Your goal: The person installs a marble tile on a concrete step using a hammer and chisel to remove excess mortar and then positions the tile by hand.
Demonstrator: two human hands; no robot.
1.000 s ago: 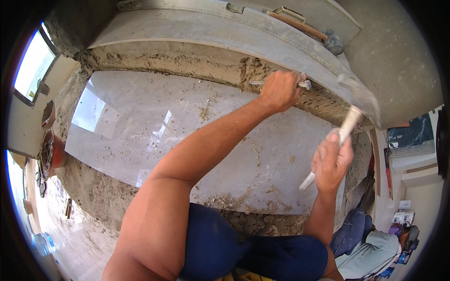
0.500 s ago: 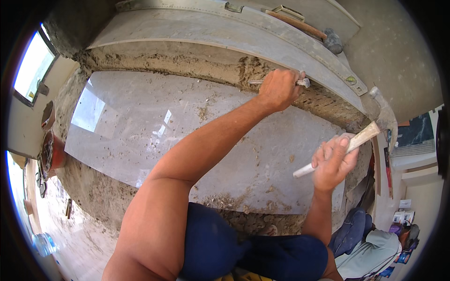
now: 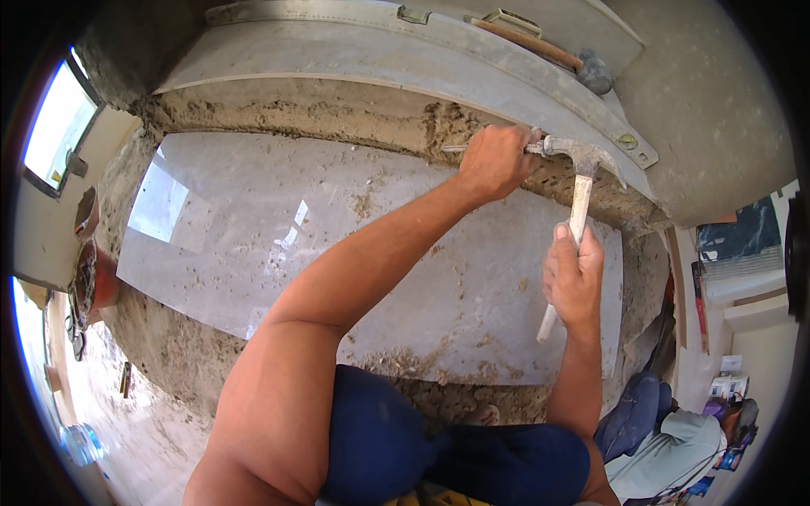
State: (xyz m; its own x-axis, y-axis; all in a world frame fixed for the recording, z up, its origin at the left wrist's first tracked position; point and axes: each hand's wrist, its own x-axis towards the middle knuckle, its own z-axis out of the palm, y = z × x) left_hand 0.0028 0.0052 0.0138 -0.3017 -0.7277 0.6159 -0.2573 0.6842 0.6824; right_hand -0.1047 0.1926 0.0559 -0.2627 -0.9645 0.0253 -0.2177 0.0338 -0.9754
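Note:
My left hand (image 3: 498,162) is closed around a metal chisel (image 3: 454,148), held lengthwise along the rough mortar face (image 3: 380,126) under the upper slab. The chisel's tip points left against the mortar. In my right hand (image 3: 575,274) is a claw hammer (image 3: 580,198) with a worn whitish handle. Its head meets the chisel's struck end, just right of my left hand. Below both hands lies a large glossy grey tile (image 3: 337,253), scattered with mortar crumbs.
On the upper slab (image 3: 287,51) lie a long metal level (image 3: 498,72) and a mallet (image 3: 594,72) with a wooden handle. A reddish bucket (image 3: 103,278) stands at the left, a clear water bottle (image 3: 81,443) lower left. Another person (image 3: 671,451) is at lower right.
The hammer has swung up and left from beside the slab's right end onto the chisel's end. My left hand and the chisel stay almost where they were.

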